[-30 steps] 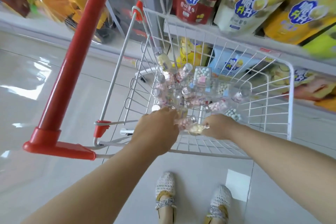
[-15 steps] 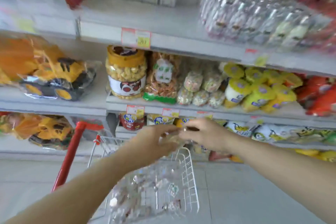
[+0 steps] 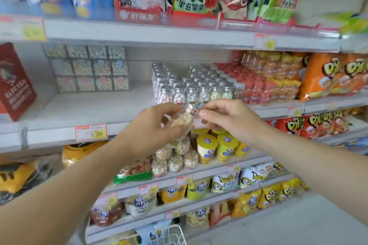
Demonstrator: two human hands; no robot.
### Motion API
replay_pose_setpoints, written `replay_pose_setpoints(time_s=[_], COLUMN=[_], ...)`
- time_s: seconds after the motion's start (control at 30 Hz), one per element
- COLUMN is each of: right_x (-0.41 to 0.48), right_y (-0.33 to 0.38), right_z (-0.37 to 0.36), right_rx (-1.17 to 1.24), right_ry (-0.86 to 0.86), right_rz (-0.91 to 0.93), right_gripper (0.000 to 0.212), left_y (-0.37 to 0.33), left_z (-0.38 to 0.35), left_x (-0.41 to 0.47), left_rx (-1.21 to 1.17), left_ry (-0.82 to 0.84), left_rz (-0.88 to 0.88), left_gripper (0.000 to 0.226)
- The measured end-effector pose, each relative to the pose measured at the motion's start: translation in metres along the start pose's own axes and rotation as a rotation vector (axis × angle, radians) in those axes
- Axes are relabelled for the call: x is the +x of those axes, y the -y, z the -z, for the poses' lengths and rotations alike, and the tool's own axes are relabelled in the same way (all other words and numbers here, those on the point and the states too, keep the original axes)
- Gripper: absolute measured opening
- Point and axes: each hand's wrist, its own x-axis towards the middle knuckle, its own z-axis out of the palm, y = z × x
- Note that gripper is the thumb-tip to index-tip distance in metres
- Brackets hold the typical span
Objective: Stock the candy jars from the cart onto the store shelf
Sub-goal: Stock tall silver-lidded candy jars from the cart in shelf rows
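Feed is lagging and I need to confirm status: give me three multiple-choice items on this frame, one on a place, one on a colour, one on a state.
1. Relative to the stacked candy cubes, the shelved jars stand: A) left B) right C) on top.
2. The held jar has a cap that is: A) red B) yellow C) silver.
3. The held jar is: A) standing upright B) tilted in the left hand C) upside down.

Key: B, they share one shelf, with the jars rightward; C, it shines metallic; B, fingers curl round it, with the cap pointing up-right.

Bare left hand [image 3: 151,127], bare right hand [image 3: 229,119], forearms [image 3: 310,163] uncovered as far as visible, bare fingers [image 3: 215,106]
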Motion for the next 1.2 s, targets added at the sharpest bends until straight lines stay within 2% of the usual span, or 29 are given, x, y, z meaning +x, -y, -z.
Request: replay_pose_setpoints(time_s=[0.1,0.27,0.4,0.47,0.63,0.77,0.83,0.9,1.0,1.13,1.2], right_x=[0.016,0.06,0.112,0.138,0.207,0.256,0.277,0.298,0.33,0.359,0.371], right_y=[-0.001,-0.004,-0.022,-0.035,-0.06,-0.071,-0.077,-0.08,-0.084,-0.086,-0.088], right_z=[0.022,0.058,0.076,0.08,0.095,0.115,0.123,0.13,0.132,0.122,0.112], right_rx=[-0.126,-0.444,-0.727,-0.754,-0.69,-0.622,-0.592,-0.66,-0.76,-0.837,-0.88], right_ry=[-0.088,-0.206,-0.142,-0.093,-0.105,-0.134,-0.118,-0.118,-0.036,0.089,0.15], right_rz=[0.07,0.2,0.239,0.244,0.325,0.329,0.308,0.307,0.262,0.205,0.204], right_gripper=[0.006,0.016,0.041,0.046,0.034,0.035,0.035,0.037,0.037,0.039,0.043], left_y=[-0.018,-0.033,-0.029,-0.019,0.003,0.016,0.021,0.027,0.033,0.036,0.037], left_z=[0.004,0.007,0.002,-0.004,-0.012,-0.002,0.005,0.011,0.012,0.002,-0.003], left_x=[0.03,0.092,0.139,0.162,0.219,0.262,0.283,0.305,0.335,0.369,0.383], left_rx=[0.088,0.412,0.689,0.754,0.681,0.561,0.506,0.458,0.43,0.461,0.411], left_ry=[-0.049,-0.119,-0.138,-0.155,-0.223,-0.251,-0.275,-0.279,-0.28,-0.27,-0.218], left_rz=[-0.066,-0.196,-0.24,-0.246,-0.194,-0.131,-0.047,0.062,0.113,0.152,0.115], left_gripper=[0.037,0.044,0.046,0.046,0.049,0.044,0.045,0.048,0.047,0.014,0.019])
